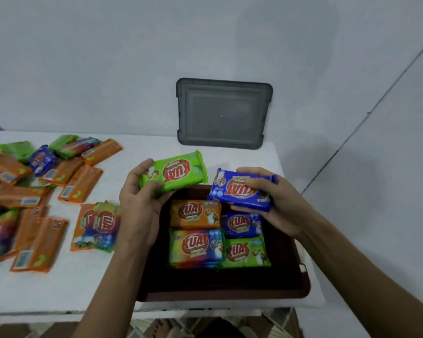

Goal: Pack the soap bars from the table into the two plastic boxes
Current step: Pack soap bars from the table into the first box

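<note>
Our left hand (137, 211) grasps a green soap bar (175, 173) by one end; our right hand (279, 206) clasps a blue soap bar (241, 190); both sit label-up just above the dark plastic box (302, 287), presumably to lie flat like the packed bars (195, 213) beneath; loose bars (34, 191) lie left of both grips.

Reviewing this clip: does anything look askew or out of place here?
Slightly: the green soap bar in the left hand and blue soap bar in the right hand have logos upside down relative to the packed bars in the brown box. Nothing looks spilled or damaged.
</note>
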The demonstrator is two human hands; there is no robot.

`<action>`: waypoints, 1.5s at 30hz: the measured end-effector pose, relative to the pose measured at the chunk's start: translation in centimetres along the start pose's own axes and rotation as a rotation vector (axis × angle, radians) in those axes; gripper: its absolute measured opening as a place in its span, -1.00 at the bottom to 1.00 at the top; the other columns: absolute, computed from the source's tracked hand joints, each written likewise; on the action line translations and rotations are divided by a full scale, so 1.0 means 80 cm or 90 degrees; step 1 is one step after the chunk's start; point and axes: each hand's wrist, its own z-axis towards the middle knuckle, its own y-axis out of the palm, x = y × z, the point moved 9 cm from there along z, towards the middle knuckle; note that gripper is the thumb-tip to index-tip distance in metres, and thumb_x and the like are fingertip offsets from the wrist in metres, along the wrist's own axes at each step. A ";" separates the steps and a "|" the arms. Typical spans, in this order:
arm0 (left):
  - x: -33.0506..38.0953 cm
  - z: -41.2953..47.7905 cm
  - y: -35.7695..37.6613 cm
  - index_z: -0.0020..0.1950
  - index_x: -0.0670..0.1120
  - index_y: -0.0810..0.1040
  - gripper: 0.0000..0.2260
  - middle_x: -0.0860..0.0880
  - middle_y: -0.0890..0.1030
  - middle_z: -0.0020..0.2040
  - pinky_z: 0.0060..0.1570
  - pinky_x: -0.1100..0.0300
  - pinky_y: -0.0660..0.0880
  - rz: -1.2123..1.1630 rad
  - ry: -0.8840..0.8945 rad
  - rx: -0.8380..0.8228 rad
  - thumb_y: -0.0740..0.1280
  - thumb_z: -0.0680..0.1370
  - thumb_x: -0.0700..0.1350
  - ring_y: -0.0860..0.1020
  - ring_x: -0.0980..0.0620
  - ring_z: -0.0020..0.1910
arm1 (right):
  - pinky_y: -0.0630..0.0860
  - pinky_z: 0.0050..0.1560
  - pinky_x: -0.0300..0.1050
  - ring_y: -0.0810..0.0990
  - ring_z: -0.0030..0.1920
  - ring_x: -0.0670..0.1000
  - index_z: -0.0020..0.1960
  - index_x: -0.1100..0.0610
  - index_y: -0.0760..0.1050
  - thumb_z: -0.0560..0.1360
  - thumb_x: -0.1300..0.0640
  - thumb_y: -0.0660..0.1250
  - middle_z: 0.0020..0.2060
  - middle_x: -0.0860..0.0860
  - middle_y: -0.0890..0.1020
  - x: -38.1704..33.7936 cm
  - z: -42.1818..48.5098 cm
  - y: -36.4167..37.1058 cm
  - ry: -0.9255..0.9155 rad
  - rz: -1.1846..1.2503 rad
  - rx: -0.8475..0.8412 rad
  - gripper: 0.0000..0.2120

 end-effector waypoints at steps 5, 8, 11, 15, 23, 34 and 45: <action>-0.007 -0.001 0.016 0.15 -0.05 0.53 -0.77 -0.11 0.58 0.07 -0.15 0.18 0.63 0.066 0.030 -0.020 0.28 0.58 -0.31 0.61 0.00 0.02 | 0.64 -0.03 -0.01 0.68 -0.02 0.13 0.21 0.25 0.55 0.34 0.26 0.41 0.07 0.21 0.67 0.009 -0.009 -0.029 0.033 -0.008 -0.001 -0.58; -0.008 -0.004 0.021 0.12 -0.03 0.54 -0.80 -0.08 0.59 0.06 -0.14 0.17 0.64 0.102 0.046 -0.037 0.30 0.57 -0.29 0.63 0.00 0.04 | 0.65 -0.17 -0.11 0.69 -0.15 0.08 0.09 0.30 0.56 0.32 0.23 0.43 -0.04 0.19 0.69 0.011 -0.011 -0.042 0.039 0.022 0.047 -0.64; -0.009 -0.005 0.020 0.13 -0.04 0.53 -0.79 -0.07 0.60 0.07 -0.15 0.18 0.64 0.129 0.054 -0.049 0.30 0.57 -0.29 0.64 0.00 0.05 | 0.64 -0.13 -0.11 0.69 -0.10 0.07 0.13 0.28 0.58 0.36 0.16 0.45 0.00 0.18 0.69 0.008 -0.012 -0.051 0.020 -0.039 0.068 -0.63; -0.008 -0.002 0.014 0.13 -0.03 0.54 -0.79 -0.07 0.60 0.07 -0.13 0.17 0.63 0.123 0.054 -0.042 0.29 0.57 -0.29 0.63 0.01 0.06 | 0.63 -0.08 -0.05 0.69 0.02 0.08 0.09 0.19 0.46 0.39 0.18 0.44 0.05 0.11 0.69 0.008 -0.011 -0.052 -0.010 -0.110 0.063 -0.70; -0.006 0.002 0.003 0.11 -0.02 0.54 -0.79 -0.07 0.61 0.05 -0.14 0.18 0.63 0.094 0.045 -0.021 0.27 0.58 -0.31 0.63 0.03 0.02 | 0.63 0.01 0.25 0.65 0.11 0.08 0.25 -0.11 0.43 0.44 0.33 0.43 0.13 0.06 0.58 0.005 -0.009 -0.043 -0.066 -0.152 0.055 -0.49; -0.008 0.002 0.004 0.12 -0.01 0.54 -0.78 -0.04 0.61 0.05 -0.16 0.20 0.63 0.088 0.034 -0.033 0.27 0.58 -0.30 0.64 0.05 0.02 | 0.69 -0.20 0.03 0.65 0.09 0.02 0.23 -0.12 0.38 0.49 0.13 0.40 0.10 -0.04 0.59 0.005 -0.024 -0.059 -0.175 -0.419 0.163 -0.62; -0.007 0.002 0.003 0.12 -0.03 0.54 -0.79 0.00 0.64 0.01 -0.17 0.20 0.63 0.088 0.034 -0.030 0.28 0.58 -0.30 0.64 0.04 0.01 | 0.68 -0.11 -0.05 0.56 0.16 0.02 0.23 -0.04 0.48 0.57 0.16 0.34 0.15 -0.06 0.51 0.050 -0.001 -0.061 -0.091 -0.467 0.176 -0.75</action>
